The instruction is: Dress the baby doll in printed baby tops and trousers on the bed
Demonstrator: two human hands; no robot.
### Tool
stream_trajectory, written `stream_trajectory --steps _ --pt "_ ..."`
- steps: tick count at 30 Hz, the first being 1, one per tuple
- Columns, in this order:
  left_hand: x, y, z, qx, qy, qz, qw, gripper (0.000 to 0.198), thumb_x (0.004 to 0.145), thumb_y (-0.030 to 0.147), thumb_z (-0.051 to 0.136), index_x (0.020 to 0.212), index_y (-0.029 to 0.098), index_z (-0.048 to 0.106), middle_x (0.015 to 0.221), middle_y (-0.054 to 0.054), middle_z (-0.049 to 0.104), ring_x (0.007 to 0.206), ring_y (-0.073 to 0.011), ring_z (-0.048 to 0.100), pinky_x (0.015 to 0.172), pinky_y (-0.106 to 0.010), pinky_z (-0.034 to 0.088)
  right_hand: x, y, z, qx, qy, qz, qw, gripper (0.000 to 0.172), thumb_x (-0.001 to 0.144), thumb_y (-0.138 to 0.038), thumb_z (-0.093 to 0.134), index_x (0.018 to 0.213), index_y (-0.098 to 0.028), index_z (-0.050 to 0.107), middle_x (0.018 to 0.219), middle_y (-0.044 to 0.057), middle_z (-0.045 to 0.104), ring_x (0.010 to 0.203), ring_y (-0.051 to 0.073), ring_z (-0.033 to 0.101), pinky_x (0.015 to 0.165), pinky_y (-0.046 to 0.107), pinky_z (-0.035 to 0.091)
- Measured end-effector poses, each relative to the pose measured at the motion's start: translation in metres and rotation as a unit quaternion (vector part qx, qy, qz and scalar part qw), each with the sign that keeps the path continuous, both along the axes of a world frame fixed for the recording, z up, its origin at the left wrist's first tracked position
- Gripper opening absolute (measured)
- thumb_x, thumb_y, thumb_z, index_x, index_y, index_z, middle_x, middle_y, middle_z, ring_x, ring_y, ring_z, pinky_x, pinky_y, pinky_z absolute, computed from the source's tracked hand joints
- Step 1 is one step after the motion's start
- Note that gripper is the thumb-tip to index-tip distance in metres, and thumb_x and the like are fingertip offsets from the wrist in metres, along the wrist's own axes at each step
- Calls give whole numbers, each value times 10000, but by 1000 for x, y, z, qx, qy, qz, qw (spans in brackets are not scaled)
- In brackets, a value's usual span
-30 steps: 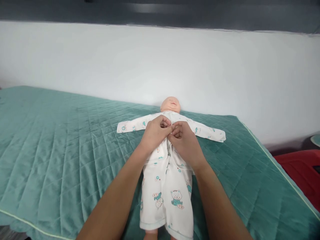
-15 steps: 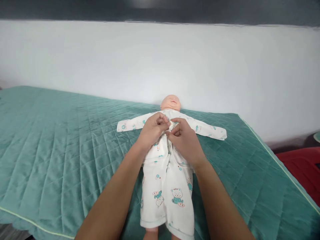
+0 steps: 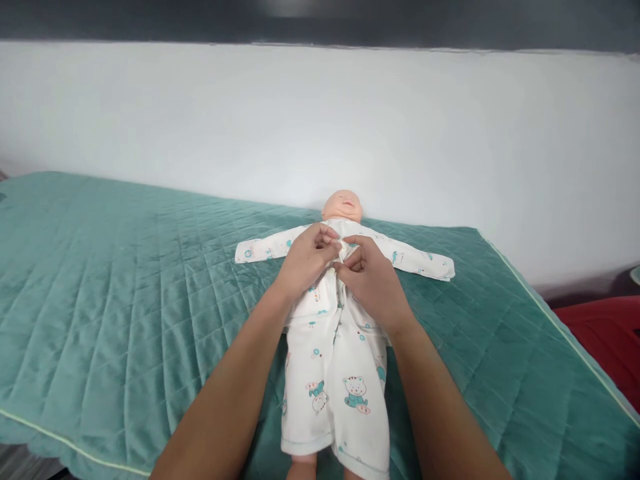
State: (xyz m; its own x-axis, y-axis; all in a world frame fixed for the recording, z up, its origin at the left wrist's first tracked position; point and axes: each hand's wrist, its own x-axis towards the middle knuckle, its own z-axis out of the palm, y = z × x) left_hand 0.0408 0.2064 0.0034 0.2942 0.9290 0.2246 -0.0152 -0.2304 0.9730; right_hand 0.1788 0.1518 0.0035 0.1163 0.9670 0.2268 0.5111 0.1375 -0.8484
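A baby doll (image 3: 343,205) lies on its back, its head toward the wall and its arms spread wide. It wears a white printed shirt (image 3: 417,263) and matching white trousers (image 3: 309,363) with cartoon animals. At the chest, my left hand (image 3: 309,259) pinches one front edge of the shirt between thumb and fingers. My right hand (image 3: 371,279) is closed on the opposite edge, thumb and index finger close to the left fingertips. A small pale button seems to sit between the fingertips. Below the hands the shirt front hangs slightly parted. The doll's hands are hidden in the sleeves.
A green quilted cover (image 3: 150,300) with pale piping spreads under the doll. Behind it rises a white wall (image 3: 250,127) with a dark band on top. A red plastic object (image 3: 603,337), perhaps a chair, stands beyond the right edge.
Hardly anything differs. The fingertips have shifted very slightly at the shirt front, both hands keeping their pinch, and the view has moved a touch.
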Motion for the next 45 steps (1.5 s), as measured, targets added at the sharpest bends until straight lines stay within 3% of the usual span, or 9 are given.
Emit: stream_trajectory --steps 14,20,27,29,32,34,37,45 --pt "1 -1 3 -52 -15 4 999 179 770 206 620 949 206 610 793 18 602 647 -96 515 561 -219 372 -1 -1 1 -11 5 -6 1000 401 820 -262 645 1212 -269 560 769 -53 636 700 153 619 704 317 456" --pt "1 1 4 -20 17 6 1000 186 747 168 626 932 183 616 844 0 616 779 -119 570 697 -238 434 -1 -1 3 -16 1 -9 1000 394 817 -266 641 1203 -259 562 772 -48 640 704 156 618 700 318 453" --pt "-9 1 5 -4 41 -3 999 172 780 263 682 929 184 648 835 -4 616 763 -123 555 707 -249 428 0 -9 14 -31 -47 -19 998 394 829 -258 610 1213 -237 526 778 -19 646 736 188 614 694 331 441" --pt "-16 1 10 -3 44 -32 999 153 808 297 671 910 184 654 854 -12 631 790 -128 569 729 -252 445 1 -15 20 -50 -88 -25 995 328 832 -272 604 1150 -238 529 755 -11 635 683 189 583 623 319 406" --pt "-28 -2 21 -1 106 -88 990 171 841 358 646 869 191 677 815 -13 637 734 -128 559 653 -243 432 2 -25 29 -85 -168 -31 982 96 834 -282 591 865 -245 508 678 -9 582 568 161 472 529 303 306" --pt "-35 -4 26 8 169 -125 978 191 831 380 659 870 200 706 812 -19 658 717 -135 565 615 -242 419 3 -30 34 -105 -209 -26 972 244 848 -293 575 690 -240 397 609 -14 512 519 136 376 505 302 248" --pt "-41 -7 31 23 230 -162 959 195 801 383 690 875 207 731 809 -29 684 735 -157 599 611 -248 433 6 -32 38 -118 -215 -4 969 382 874 -309 544 601 -225 290 547 -20 427 504 119 302 492 306 211" --pt "-36 -11 33 77 264 -168 947 85 786 245 645 714 209 673 688 6 636 612 -127 529 534 -241 353 20 -23 36 -139 -79 56 985 419 879 -408 569 544 -211 412 525 -29 505 475 98 359 465 275 258"
